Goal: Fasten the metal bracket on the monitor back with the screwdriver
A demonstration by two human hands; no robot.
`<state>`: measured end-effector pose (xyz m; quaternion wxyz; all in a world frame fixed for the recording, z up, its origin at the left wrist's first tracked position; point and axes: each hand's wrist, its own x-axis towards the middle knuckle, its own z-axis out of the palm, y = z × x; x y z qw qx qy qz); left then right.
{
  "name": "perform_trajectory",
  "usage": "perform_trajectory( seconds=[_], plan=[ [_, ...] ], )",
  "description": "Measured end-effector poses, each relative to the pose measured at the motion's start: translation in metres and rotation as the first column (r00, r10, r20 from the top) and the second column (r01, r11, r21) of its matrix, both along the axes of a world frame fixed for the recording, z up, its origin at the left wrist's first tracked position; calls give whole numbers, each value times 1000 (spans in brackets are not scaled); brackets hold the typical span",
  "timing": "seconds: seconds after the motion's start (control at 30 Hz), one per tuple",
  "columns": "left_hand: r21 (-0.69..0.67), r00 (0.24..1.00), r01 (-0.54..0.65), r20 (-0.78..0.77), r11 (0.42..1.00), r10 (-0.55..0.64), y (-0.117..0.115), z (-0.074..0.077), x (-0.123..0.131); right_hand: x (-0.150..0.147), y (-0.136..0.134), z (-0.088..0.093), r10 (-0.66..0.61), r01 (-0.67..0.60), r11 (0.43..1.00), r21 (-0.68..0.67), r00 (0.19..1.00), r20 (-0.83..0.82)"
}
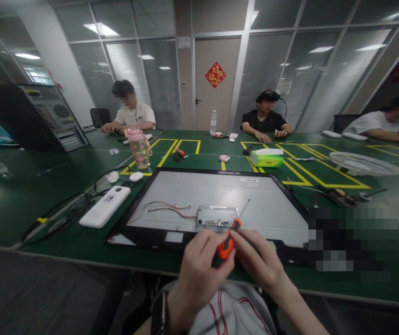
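Note:
A monitor panel [220, 190] lies face down on the green table [18, 204], its grey metal back up. A small circuit board [216, 218] sits near its front edge, with thin coloured wires [164, 208] running left from it. My left hand [197, 274] and my right hand [260, 260] both close round an orange-and-black screwdriver [228, 242] just in front of the board. The screwdriver's thin shaft points up and away over the panel. Fingers of both hands wrap its handle.
A white power bank [104, 206] and black cables lie left of the panel. A pink-lidded bottle [138, 148], a green tissue box [265, 159], a white fan grille [365, 164] and a computer case [42, 116] stand farther back. Three people sit at the far side.

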<state>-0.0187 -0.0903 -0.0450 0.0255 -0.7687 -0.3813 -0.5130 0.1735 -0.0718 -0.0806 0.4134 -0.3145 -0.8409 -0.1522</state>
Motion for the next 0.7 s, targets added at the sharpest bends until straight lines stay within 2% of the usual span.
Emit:
perform_trajectory(
  seconds=[0.13, 0.2, 0.23, 0.3, 0.33, 0.37, 0.43, 0.5, 0.6, 0.7],
  plan=[
    [-38, 974, 223, 37, 974, -222, -15, 1, 12, 10, -7, -8, 2, 2, 997, 81, 999, -50],
    [-23, 952, 305, -7, 952, -305, -13, 6, 5, 11, -7, -2, 14, 0, 994, 108, 992, -125],
    [17, 952, 306, -15, 952, -306, -10, 9, 0, 10, -6, 5, -10, 37, 992, 125, 979, -205],
    [62, 973, 232, -5, 971, -232, 1, 14, -13, 8, 0, 26, -109, 147, 987, 64, 906, -409],
    [61, 986, 168, -2, 984, -168, 8, 16, -21, 6, 5, 38, -144, 186, 982, 22, 829, -541],
    [68, 996, 88, 2, 994, -88, 16, 16, -29, 6, 11, 51, -116, 162, 987, 10, 746, -656],
    [99, 998, -56, 17, 994, 55, 31, 15, -43, 6, 27, 76, -47, 2, 998, -59, 632, -774],
    [111, 987, -158, 2, 981, 159, 44, 10, -54, 7, 46, 92, -25, -158, 975, -154, 614, -789],
    [78, 980, -193, -31, 978, 196, 54, 1, -62, 6, 71, 93, 30, -361, 888, -285, 663, -748],
    [84, 983, -161, -78, 983, 167, 57, -7, -62, 1, 83, 75, -4, -394, 853, -342, 651, -759]
  ],
)
